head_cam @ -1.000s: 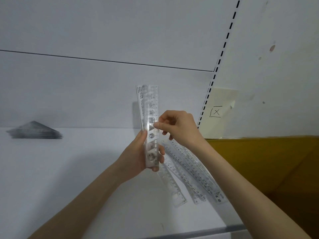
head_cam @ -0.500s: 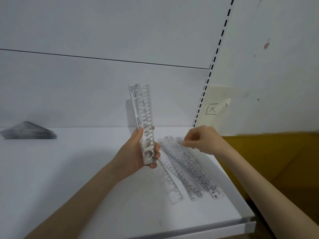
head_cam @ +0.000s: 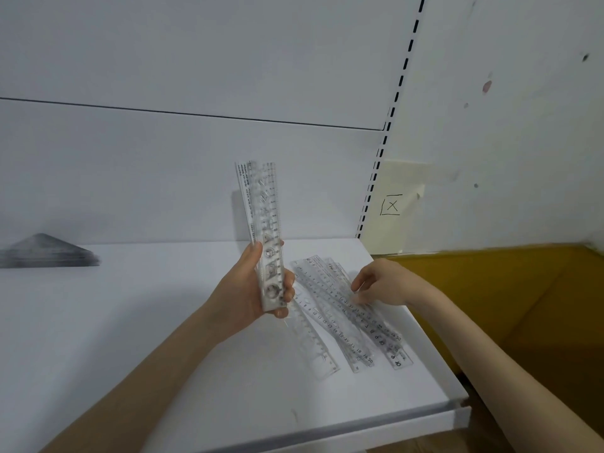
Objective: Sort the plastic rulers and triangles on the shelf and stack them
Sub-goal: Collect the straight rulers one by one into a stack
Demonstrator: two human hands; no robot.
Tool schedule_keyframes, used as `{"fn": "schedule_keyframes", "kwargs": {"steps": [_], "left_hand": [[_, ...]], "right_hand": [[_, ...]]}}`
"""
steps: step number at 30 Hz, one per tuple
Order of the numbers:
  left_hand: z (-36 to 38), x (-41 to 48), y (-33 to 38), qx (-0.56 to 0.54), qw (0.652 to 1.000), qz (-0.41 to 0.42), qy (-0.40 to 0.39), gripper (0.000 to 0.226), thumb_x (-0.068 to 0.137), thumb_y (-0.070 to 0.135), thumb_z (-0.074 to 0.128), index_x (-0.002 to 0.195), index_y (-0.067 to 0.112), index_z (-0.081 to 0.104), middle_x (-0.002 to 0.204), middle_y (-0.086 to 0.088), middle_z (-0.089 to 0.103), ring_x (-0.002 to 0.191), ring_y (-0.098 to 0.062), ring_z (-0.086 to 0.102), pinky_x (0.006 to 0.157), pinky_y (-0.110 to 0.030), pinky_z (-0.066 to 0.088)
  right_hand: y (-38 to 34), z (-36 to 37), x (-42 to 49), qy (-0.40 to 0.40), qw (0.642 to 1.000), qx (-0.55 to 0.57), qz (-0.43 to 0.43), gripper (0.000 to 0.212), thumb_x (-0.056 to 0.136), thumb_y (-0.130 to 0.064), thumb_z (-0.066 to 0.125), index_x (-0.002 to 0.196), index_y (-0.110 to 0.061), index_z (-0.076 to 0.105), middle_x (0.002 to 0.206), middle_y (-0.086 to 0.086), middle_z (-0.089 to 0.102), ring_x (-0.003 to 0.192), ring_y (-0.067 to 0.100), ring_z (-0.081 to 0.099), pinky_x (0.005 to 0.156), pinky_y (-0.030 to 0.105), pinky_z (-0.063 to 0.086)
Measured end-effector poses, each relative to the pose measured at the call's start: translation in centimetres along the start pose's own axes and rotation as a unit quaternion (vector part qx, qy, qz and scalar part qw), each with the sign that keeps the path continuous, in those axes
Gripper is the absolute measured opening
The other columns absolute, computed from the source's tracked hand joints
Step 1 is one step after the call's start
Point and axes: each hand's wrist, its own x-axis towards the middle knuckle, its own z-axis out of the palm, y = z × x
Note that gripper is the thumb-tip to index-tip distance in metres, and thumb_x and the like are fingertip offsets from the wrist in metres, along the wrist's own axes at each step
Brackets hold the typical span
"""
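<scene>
Head view: the left hand [head_cam: 251,289] grips a bundle of clear rulers [head_cam: 265,220] upright above the white shelf [head_cam: 130,322]. The right hand [head_cam: 382,282], fingers loosely extended, touches the loose rulers [head_cam: 343,325] fanned on the shelf; the stacked triangles [head_cam: 45,251] sit far left.

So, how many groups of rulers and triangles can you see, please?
3: triangle stack far left on the shelf; ruler bundle upright in the left hand; loose rulers under the right hand. More may lie off-frame.
</scene>
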Motion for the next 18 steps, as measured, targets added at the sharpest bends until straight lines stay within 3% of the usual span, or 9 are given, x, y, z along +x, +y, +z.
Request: {"fn": "schedule_keyframes", "kwargs": {"steps": [5, 7, 11, 13, 16, 18], "left_hand": [[-0.1, 0.0, 0.1, 0.001, 1.000, -0.002, -0.001, 0.027, 0.095, 0.049, 0.038, 0.105, 0.024, 0.046, 0.074, -0.013, 0.054, 0.059, -0.025, 0.051, 0.052, -0.029, 0.038], [-0.1, 0.0, 0.1, 0.008, 1.000, 0.014, -0.005, 0.019, 0.089, 0.035, 0.050, 0.106, 0.028, 0.046, 0.074, -0.014, 0.054, 0.059, -0.026, 0.051, 0.051, -0.030, 0.039], [-0.2, 0.2, 0.0, 0.024, 0.999, 0.028, -0.011, 0.033, 0.082, 0.013, 0.049, 0.110, 0.031, 0.048, 0.074, -0.016, 0.053, 0.058, -0.027, 0.051, 0.050, -0.031, 0.038], [-0.2, 0.2, -0.1, 0.027, 0.999, 0.029, -0.010, 0.036, 0.081, 0.011, 0.049, 0.111, 0.031, 0.048, 0.074, -0.016, 0.054, 0.058, -0.027, 0.051, 0.050, -0.031, 0.038], [-0.2, 0.2, -0.1, 0.031, 0.999, 0.026, -0.007, 0.038, 0.080, 0.009, 0.049, 0.111, 0.030, 0.047, 0.074, -0.016, 0.054, 0.058, -0.027, 0.051, 0.050, -0.031, 0.038], [-0.2, 0.2, -0.1, 0.033, 0.999, 0.023, -0.010, 0.039, 0.079, 0.008, 0.050, 0.110, 0.032, 0.048, 0.075, -0.017, 0.054, 0.058, -0.026, 0.051, 0.051, -0.031, 0.037]], "right_hand": [[0.3, -0.7, -0.4, 0.011, 0.999, 0.040, 0.008, 0.012, 0.079, -0.016, 0.075, 0.091, -0.014, 0.075, 0.078, -0.001, 0.070, 0.063, 0.002, 0.058, 0.050, 0.011, 0.038], [0.5, -1.0, -0.5, 0.008, 0.998, 0.061, 0.007, 0.006, 0.080, -0.015, 0.074, 0.086, -0.015, 0.076, 0.080, 0.001, 0.072, 0.064, 0.003, 0.058, 0.051, 0.012, 0.039], [0.9, -1.5, -1.1, -0.003, 0.986, 0.166, 0.002, 0.004, 0.085, -0.014, 0.070, 0.082, -0.012, 0.073, 0.076, 0.000, 0.068, 0.067, 0.008, 0.058, 0.061, 0.020, 0.046], [0.7, -1.5, -1.5, -0.019, 0.967, 0.254, -0.018, 0.009, 0.090, -0.012, 0.064, 0.089, -0.004, 0.068, 0.081, 0.005, 0.069, 0.068, 0.011, 0.062, 0.061, 0.020, 0.050], [-0.1, -1.1, -2.2, -0.055, 0.909, 0.411, -0.031, 0.008, 0.096, -0.008, 0.051, 0.094, -0.001, 0.055, 0.097, 0.021, 0.071, 0.079, 0.027, 0.071, 0.062, 0.029, 0.056], [-0.6, -0.8, -2.2, -0.057, 0.901, 0.429, -0.043, 0.009, 0.099, -0.012, 0.048, 0.095, -0.005, 0.050, 0.096, 0.021, 0.071, 0.071, 0.027, 0.067, 0.058, 0.031, 0.055]]}}
